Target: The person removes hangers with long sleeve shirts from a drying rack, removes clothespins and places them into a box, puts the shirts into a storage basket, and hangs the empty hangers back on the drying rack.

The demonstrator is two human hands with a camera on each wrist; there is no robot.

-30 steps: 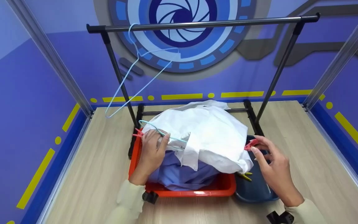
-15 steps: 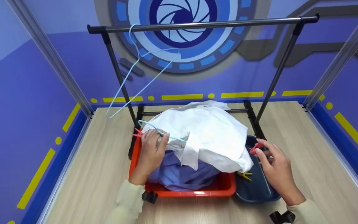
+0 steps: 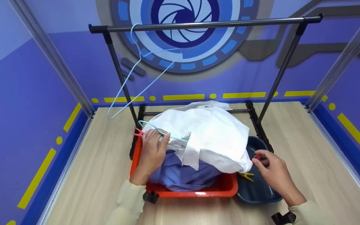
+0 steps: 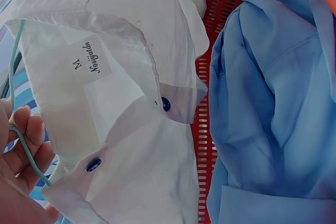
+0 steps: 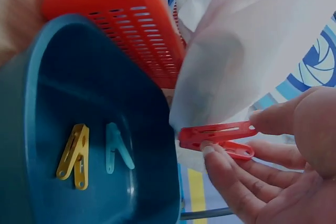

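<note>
A white shirt [image 3: 211, 134] with dark buttons is draped over the red basket. Its open collar, with a printed label [image 4: 89, 59], faces the left wrist camera. My left hand [image 3: 153, 150] grips the pale green wire hanger [image 4: 32, 162] at the shirt's neck. Just beyond those fingers, a red clothespin [image 3: 138, 132] sticks out at the shirt's left side. My right hand [image 3: 275, 170] pinches another red clothespin [image 5: 215, 132] between thumb and fingers, its tip right at the shirt's lower right edge.
Blue cloth [image 3: 186, 178] lies in the red basket [image 3: 198, 194]. Beside it stands a dark blue basin [image 3: 258, 189] holding a yellow clothespin [image 5: 76, 156] and a teal clothespin [image 5: 118, 148]. Behind is a black rack [image 3: 211, 24] with a light blue hanger [image 3: 124, 83] on its rail.
My right hand has drawn the red clothespin away from the shirt's right side, then brought it lower, to the shirt's lower right edge. The left hand has stayed nearly still.
</note>
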